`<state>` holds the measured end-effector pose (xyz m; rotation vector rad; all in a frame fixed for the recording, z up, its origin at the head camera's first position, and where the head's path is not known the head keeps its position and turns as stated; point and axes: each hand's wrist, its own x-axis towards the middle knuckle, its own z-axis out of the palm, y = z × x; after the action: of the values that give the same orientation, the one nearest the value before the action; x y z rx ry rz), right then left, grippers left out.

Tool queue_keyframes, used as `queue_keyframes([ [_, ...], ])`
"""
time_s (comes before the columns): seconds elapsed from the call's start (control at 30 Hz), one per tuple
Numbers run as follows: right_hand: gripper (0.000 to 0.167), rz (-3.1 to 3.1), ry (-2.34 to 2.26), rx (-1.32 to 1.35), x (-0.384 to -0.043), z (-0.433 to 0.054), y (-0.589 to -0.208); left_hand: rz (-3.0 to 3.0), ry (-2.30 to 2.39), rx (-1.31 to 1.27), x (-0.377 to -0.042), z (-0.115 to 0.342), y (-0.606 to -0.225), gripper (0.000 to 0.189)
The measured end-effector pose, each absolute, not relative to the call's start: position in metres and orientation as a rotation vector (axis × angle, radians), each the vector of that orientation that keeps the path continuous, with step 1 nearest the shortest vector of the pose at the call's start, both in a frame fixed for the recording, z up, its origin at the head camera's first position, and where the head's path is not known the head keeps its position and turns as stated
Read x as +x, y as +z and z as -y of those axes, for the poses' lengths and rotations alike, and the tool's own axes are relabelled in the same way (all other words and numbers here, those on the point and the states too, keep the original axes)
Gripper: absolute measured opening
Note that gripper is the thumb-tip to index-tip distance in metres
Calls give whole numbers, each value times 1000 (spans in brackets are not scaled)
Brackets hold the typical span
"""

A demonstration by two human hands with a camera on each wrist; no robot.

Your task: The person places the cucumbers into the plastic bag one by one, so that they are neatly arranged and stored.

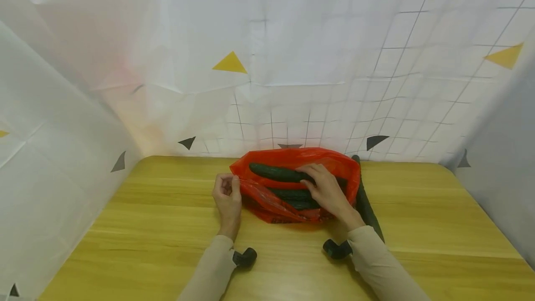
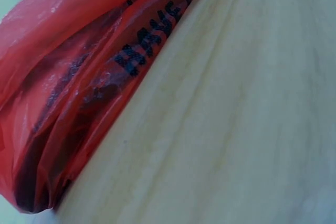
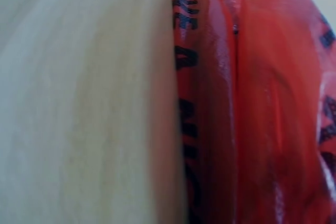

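Observation:
A red plastic bag (image 1: 292,153) lies on its side with its mouth spread wide on the table. At the bag's left corner my left hand (image 1: 227,201) pinches the rim between thumb and fingers. My right hand (image 1: 326,188) reaches over the opening and grips a dark green cucumber (image 1: 273,172) from above, its left end pointing free. Below it, other cucumbers (image 1: 294,194) lie inside the bag, partly covered by the front fold. In the left wrist view the bag (image 2: 105,51) shows black printed letters; the right wrist view shows its red side (image 3: 273,103). Neither wrist view includes fingers.
Another long cucumber (image 1: 368,210) lies on the wooden table (image 1: 159,208) just right of the bag, partly behind the right forearm. White sheets (image 1: 292,68) with yellow and black triangles wall the table at the back and sides. Dark wrist devices (image 1: 245,258) sit at both sleeves.

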<state>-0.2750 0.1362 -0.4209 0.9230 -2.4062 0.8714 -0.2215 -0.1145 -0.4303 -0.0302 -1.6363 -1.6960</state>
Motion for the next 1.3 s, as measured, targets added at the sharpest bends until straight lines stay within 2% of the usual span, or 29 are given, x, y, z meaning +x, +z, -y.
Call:
queue_keyframes([
  [1.3,30,2538,929,886,-280,-132,-432,1635,-1686,-39,-221,114,-430,14],
])
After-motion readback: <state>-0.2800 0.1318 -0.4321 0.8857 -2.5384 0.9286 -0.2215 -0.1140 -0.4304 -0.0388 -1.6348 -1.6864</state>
